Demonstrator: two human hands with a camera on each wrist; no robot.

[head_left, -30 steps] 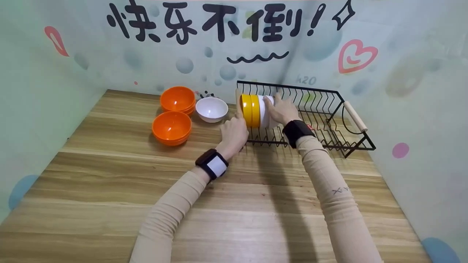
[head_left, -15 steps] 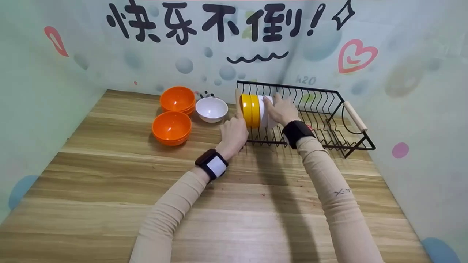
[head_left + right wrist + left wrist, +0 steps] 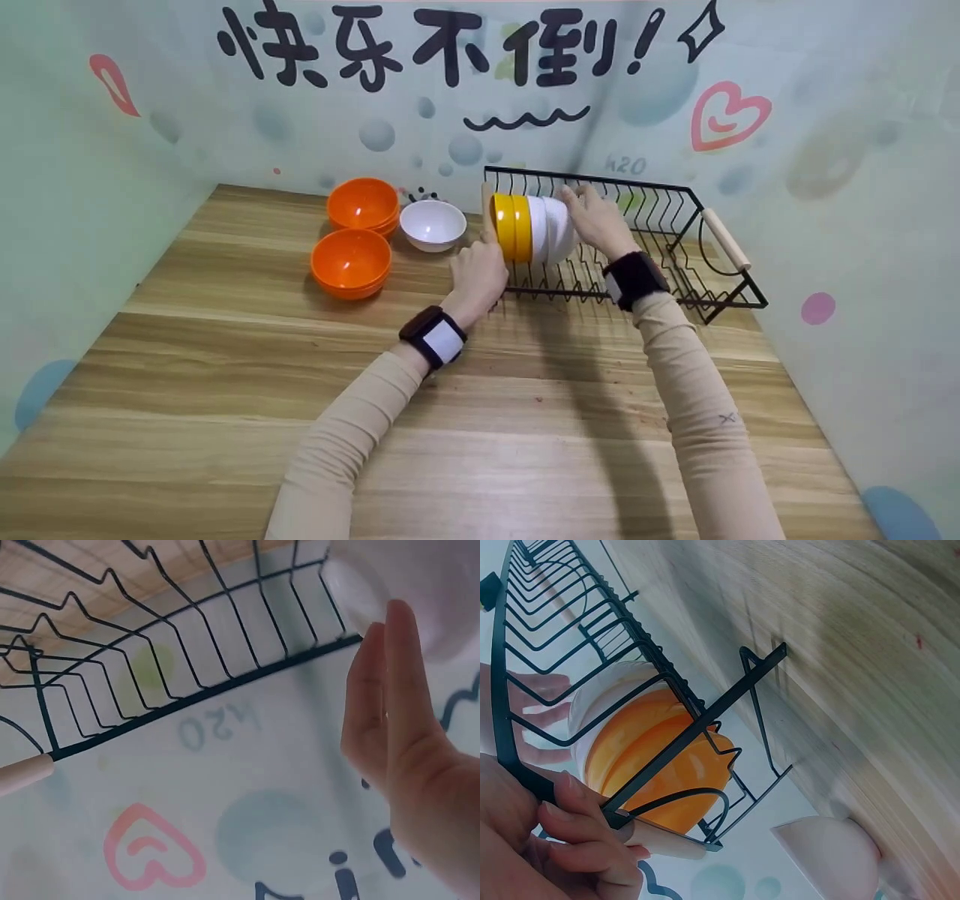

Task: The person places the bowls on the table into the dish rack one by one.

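Both hands are at the left end of the black wire dish rack (image 3: pixel 660 225): the left hand (image 3: pixel 480 274) has its fingers curled round the rack's pale wooden handle (image 3: pixel 667 846) and the wire frame beside it, as the left wrist view shows plainly; the right hand (image 3: pixel 598 217) is held flat with straight fingers together, at the rounded back of the white bowl (image 3: pixel 553 227), though whether the fingertips truly touch it cannot be told from these views, and in the right wrist view the fingers (image 3: pixel 390 690) stand just beside the bowl's pale wall; that white bowl stands on edge in the rack's slots, its opening turned left, and just beside it, nearer the left hand, stand two yellow bowls (image 3: pixel 514 225) on edge in the same way, the three pressed close in a row at the rack's left end; the rack sits on a wooden table (image 3: pixel 225 420) against the back wall, with a second wooden handle (image 3: pixel 724 238) at its right end; left of the rack, apart from it, a white bowl on the table (image 3: pixel 433 224) sits upright; further left a stack of orange bowls (image 3: pixel 363 205) stands at the back and another orange bowl stack (image 3: pixel 351 262) lies nearer the front; behind everything a pale wall (image 3: pixel 150 112) carries black characters and a pink heart (image 3: pixel 729 114).
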